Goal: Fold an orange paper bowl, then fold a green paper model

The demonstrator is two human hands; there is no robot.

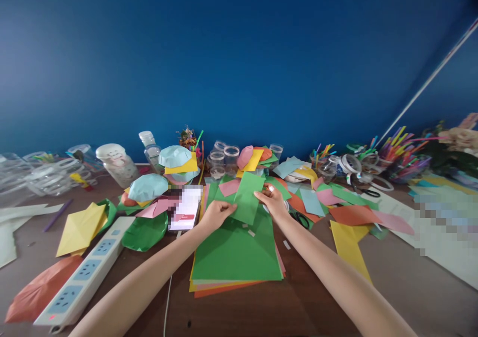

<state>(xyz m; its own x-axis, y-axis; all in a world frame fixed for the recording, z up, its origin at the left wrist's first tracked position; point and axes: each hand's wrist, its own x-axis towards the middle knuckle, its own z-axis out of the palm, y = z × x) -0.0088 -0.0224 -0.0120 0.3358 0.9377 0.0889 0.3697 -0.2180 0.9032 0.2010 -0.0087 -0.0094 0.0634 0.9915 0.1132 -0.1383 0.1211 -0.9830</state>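
Note:
A rectangular piece of green paper (248,197) is held up between my two hands, tilted a little. My left hand (218,215) pinches its lower left edge between thumb and fingers. On the upper right edge, my right hand (272,200) grips it with thumb and fingers, and something small and white shows at a finger. Below lies a stack of coloured paper (235,257), a green sheet on top with yellow, pink and orange edges showing beneath. Small white scraps (251,233) rest on the green sheet. Black-handled scissors (301,219) lie by my right wrist, partly covered.
Left are a power strip (89,267), a lit phone (185,207) with a cable and folded paper shapes (148,187). Clear cups (231,158) and jars line the blue wall. To the right lie paper offcuts (351,214), more scissors (368,191), tape rolls and coloured straws (396,148).

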